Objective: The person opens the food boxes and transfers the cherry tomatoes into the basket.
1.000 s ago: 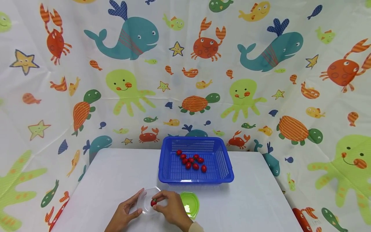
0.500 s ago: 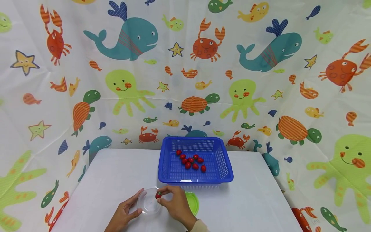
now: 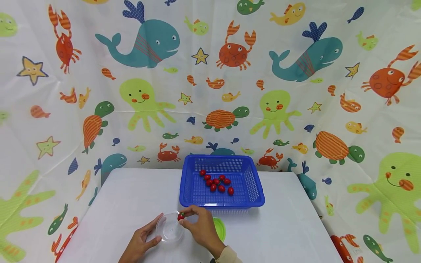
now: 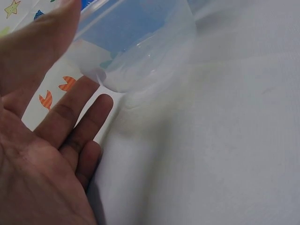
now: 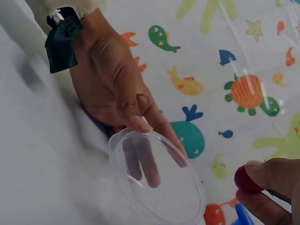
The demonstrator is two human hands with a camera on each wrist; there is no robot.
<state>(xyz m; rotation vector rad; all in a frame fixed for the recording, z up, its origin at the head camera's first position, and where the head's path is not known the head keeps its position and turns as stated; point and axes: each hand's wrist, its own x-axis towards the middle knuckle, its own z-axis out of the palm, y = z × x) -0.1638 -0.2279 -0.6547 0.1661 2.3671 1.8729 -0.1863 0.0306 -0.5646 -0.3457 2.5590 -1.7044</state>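
Observation:
My left hand (image 3: pixel 140 239) holds a clear plastic container (image 3: pixel 168 233) by its left side, with the thumb at the near side and the fingers along the far side. Nothing shows inside it in the head view. Between the thumb and fingers of my right hand (image 3: pixel 202 227) a cherry tomato (image 3: pixel 181 216) with a green stem is pinched. It is at the container's upper right rim; in the right wrist view the tomato (image 5: pixel 247 180) appears apart from the container (image 5: pixel 161 180). Partly hidden behind the right hand lies a green lid (image 3: pixel 220 229).
A blue plastic basket (image 3: pixel 257 182) stands behind the hands with several cherry tomatoes (image 3: pixel 222 189) in it. The white table (image 3: pixel 131 193) is bordered by a hanging cloth (image 3: pixel 197 124) printed with sea animals.
My right hand has carried the cherry tomato from over the container's middle up and right to its rim. The left hand and container have stayed in place.

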